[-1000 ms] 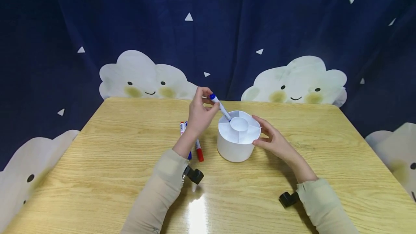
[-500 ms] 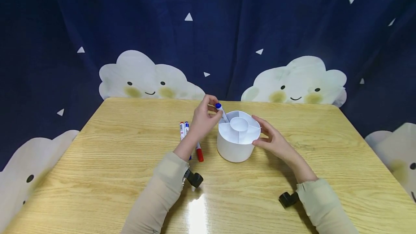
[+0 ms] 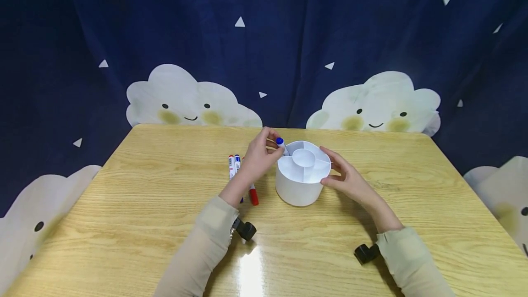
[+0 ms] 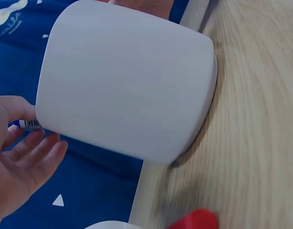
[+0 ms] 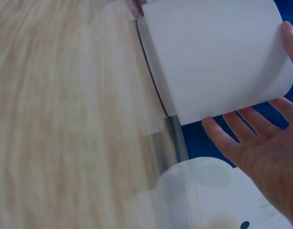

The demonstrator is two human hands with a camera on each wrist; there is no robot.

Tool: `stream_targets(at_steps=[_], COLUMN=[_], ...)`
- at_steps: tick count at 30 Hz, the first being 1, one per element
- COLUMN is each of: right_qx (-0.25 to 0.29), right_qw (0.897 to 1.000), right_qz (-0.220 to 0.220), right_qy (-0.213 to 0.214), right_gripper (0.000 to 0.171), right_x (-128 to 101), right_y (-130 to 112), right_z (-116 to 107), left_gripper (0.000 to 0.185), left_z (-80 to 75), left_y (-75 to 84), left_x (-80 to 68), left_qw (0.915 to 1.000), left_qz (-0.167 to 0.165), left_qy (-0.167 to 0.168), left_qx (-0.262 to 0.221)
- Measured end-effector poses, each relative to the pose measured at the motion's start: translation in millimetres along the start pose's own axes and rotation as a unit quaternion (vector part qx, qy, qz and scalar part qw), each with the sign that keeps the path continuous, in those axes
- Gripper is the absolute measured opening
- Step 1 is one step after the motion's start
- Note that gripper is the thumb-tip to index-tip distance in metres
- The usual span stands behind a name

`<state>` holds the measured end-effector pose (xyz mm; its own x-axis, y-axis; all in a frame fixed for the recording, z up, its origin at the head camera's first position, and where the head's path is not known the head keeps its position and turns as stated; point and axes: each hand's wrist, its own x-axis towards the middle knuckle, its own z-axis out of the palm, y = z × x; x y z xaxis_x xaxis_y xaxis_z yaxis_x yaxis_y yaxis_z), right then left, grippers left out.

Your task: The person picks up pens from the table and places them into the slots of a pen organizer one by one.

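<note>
Markers (image 3: 253, 196) lie on the table (image 3: 156, 196), left of a white organizer (image 3: 298, 192). Spread wide, the right grip (image 3: 346, 175) holds its right side, apparently for steadiness; the left grip (image 3: 261, 154) pinches a blue-capped marker (image 3: 281, 143) slanting into the far-left compartment (image 3: 296, 146).

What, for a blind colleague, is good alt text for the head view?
The left hand holds a blue-ended marker partly inside a round white divided organizer, which the right hand grips. More markers lie at left on the wooden table.
</note>
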<state>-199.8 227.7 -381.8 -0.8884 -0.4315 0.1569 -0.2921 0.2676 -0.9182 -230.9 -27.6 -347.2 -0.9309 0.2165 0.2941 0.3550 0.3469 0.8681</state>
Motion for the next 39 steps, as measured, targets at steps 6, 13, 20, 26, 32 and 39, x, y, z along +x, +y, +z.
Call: stream_targets(at_steps=[6,13,20,26,32,39], right_qx=[-0.004,-0.004,0.000,-0.011,-0.008,0.008], right_qw=[1.000,1.000,1.000,1.000,1.000,1.000], right_qz=[0.004,0.001,-0.002,0.001,-0.002,-0.011], right_qy=[0.001,0.001,-0.002,-0.001,0.000,-0.003], right_gripper=[0.074,0.074,0.073,0.073,0.073,0.073], right_x=[0,0,0,0,0,0], right_y=[1,2,3,3,4,6], right_z=[-1,-1,-2,-1,-1,-2], left_gripper=[0.024,0.018,0.026,0.033,0.041,0.047], left_z=[-9.0,-29.1,-51.9,-59.1,-58.6,-58.1], left_y=[-5.5,-20.6,-40.0,-51.9,-60.8,-61.9], left_x=[-6.2,-10.6,-12.7,-13.5,-11.1,-10.4], left_qw=[0.9980,0.9951,0.9865,0.9692,0.9529,0.9396], left_qz=[-0.016,-0.014,-0.070,-0.136,-0.185,-0.222], left_qy=[-0.024,0.001,0.035,0.028,0.000,-0.009], left_qx=[0.056,0.098,0.144,0.204,0.240,0.260])
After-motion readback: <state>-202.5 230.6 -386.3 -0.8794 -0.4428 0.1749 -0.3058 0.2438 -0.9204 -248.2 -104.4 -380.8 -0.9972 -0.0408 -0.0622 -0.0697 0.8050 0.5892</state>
